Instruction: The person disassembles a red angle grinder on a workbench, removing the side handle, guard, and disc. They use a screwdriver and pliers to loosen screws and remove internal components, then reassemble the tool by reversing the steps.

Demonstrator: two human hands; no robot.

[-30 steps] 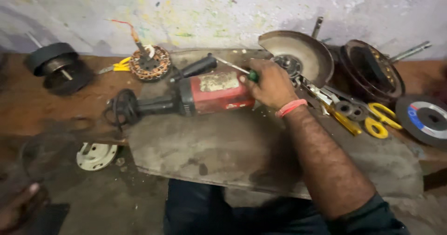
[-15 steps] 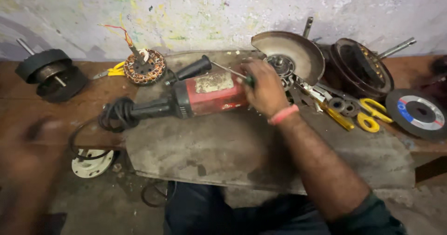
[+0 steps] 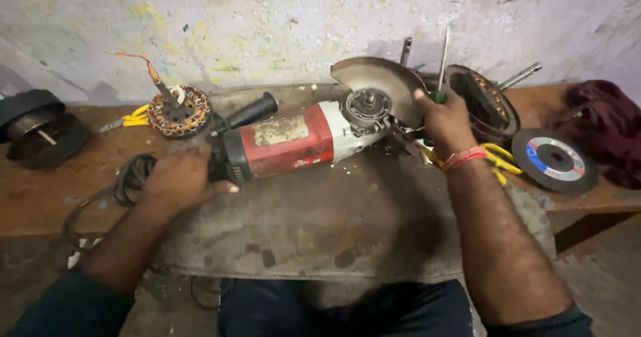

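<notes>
Stained grey slab desk (image 3: 320, 230) under a blotchy wall | red-and-grey angle grinder (image 3: 294, 143) lies across it, rear handle hidden by left hand (image 3: 177, 180) curled round it | right hand (image 3: 444, 120) clasps a green-handled screwdriver (image 3: 441, 76), tip unseen, beside the round metal guard (image 3: 380, 83).

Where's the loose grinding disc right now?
In the head view, the grinding disc lies flat on the wooden bench at far right, beside the dark red cloth and right of the yellow-handled pliers.

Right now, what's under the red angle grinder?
The angle grinder lies on a grey stone slab atop the wooden bench. Its underside and the slab directly beneath are covered.
</notes>
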